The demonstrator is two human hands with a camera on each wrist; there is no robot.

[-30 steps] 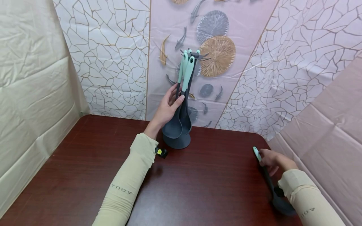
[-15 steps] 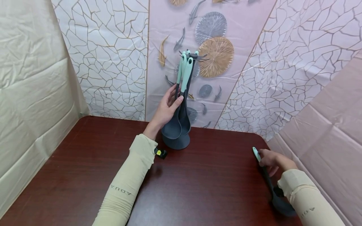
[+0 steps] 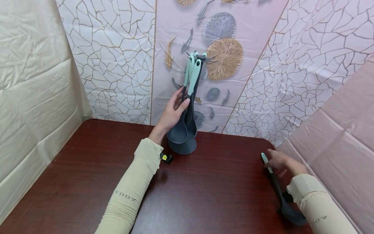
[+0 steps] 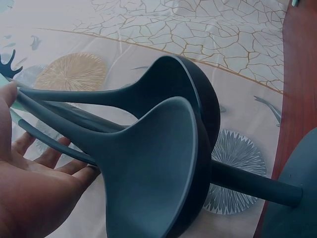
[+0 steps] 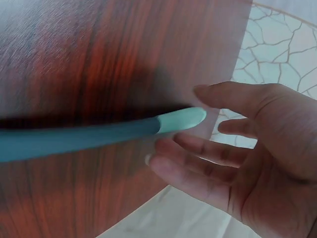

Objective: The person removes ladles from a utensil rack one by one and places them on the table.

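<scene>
In the head view, my left hand [image 3: 170, 114] holds the shafts of kitchen utensils hanging on a dark grey stand [image 3: 183, 148]. The thumb lies in front and the fingers behind. A dark grey ladle [image 4: 148, 163] with a deep bowl hangs nearest, and another bowl-shaped utensil [image 4: 171, 82] hangs behind it. At the table's right side, my right hand [image 3: 281, 162] is around the mint-tipped handle of a long dark spoon or ladle [image 3: 276, 183]. In the right wrist view, its thumb and fingers stand apart on either side of the mint handle [image 5: 182, 120].
Both utensils and stand are on a dark red-brown table [image 3: 210, 191]. Patterned cloth [image 3: 117, 58] hangs behind it. Pale cloth [image 3: 336, 156] borders the right edge, close to my right hand, and cream cloth [image 3: 35, 113] the left.
My right hand's fingers have loosened and spread from the handle, lifting slightly. The right-side utensil stays nearly in place. My left hand and the stand have not visibly moved.
</scene>
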